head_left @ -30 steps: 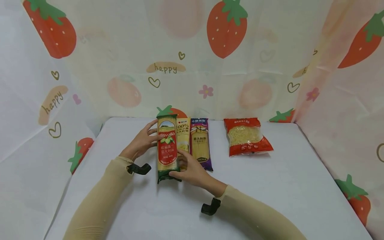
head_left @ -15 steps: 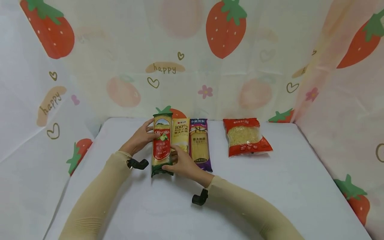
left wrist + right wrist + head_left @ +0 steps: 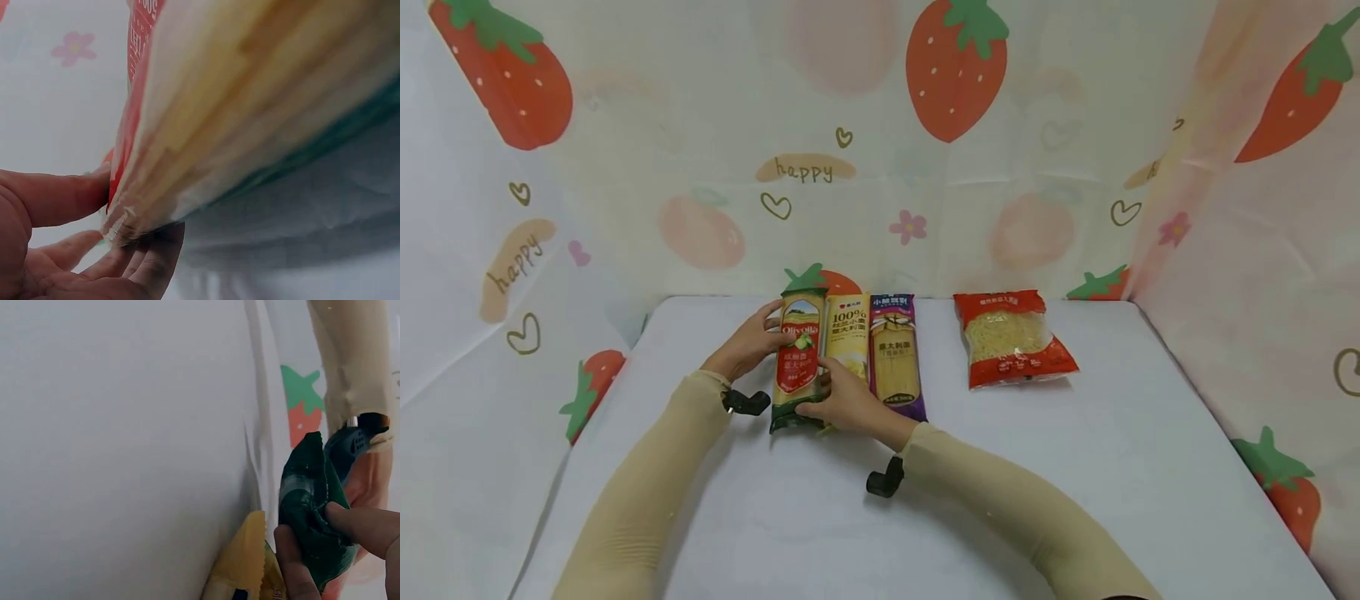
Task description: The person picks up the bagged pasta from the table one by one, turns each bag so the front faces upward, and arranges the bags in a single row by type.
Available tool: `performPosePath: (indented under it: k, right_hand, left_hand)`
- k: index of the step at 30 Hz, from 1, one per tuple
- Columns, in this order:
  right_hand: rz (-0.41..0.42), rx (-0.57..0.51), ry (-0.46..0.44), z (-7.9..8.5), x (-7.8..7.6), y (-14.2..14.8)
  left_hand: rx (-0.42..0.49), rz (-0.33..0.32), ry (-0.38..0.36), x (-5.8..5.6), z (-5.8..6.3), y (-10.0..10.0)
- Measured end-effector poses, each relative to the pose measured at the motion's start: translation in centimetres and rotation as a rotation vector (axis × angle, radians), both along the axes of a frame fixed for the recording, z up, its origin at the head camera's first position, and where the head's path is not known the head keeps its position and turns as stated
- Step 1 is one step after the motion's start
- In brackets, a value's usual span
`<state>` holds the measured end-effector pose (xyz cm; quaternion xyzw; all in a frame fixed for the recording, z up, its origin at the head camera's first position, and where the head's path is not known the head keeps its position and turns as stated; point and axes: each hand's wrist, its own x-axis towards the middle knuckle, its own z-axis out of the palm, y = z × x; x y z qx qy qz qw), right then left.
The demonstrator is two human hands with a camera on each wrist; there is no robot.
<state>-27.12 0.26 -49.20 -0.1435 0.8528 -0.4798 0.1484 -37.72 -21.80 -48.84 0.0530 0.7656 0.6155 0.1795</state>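
Observation:
A green and red spaghetti packet (image 3: pixel 799 354) stands at the left end of a row of packets in the head view. My left hand (image 3: pixel 747 343) grips its left edge, thumb on the front and fingers behind, as the left wrist view of the packet (image 3: pixel 206 112) shows. My right hand (image 3: pixel 847 400) pinches its lower right part; in the right wrist view the thumb and a finger hold the green end (image 3: pixel 309 512). Directly right of it lies a yellow pasta packet (image 3: pixel 847 333), partly covered by my right hand. Beside that is a purple spaghetti packet (image 3: pixel 895 354).
A red bag of short pasta (image 3: pixel 1011 337) lies apart at the back right of the white-covered table (image 3: pixel 1000 483). A strawberry-printed cloth (image 3: pixel 865 233) hangs behind the table and along both sides.
Both hands have moved the green and red spaghetti packet leftward, uncovering more of the yellow packet. Its lower end now sits farther back. The other packets keep their places.

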Motion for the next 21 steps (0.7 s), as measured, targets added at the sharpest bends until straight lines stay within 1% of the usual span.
performPosePath:
  k: [3,8,14,17,21]
  right_hand:
    - [0.008,-0.002,-0.029,0.24,-0.33,-0.14]
    - [0.021,0.005,-0.073,0.39,-0.70,-0.22]
    - [0.038,0.030,-0.079,0.20,-0.92,-0.28]
    - [0.041,0.038,-0.077,-0.02,-1.01,-0.36]
    - [0.042,0.068,-0.064,-0.05,-0.86,-0.58]
  left_hand:
    - [-0.046,-0.013,0.018,-0.30,-0.36,-0.18]
    - [-0.105,-0.037,0.022,-0.56,-0.92,-0.35]
    - [-0.112,-0.046,0.022,-0.52,-0.95,-0.12]
    - [-0.143,-0.054,0.021,-0.59,-0.95,-0.18]
    - [-0.175,-0.048,0.017,-0.74,-1.06,-0.39]
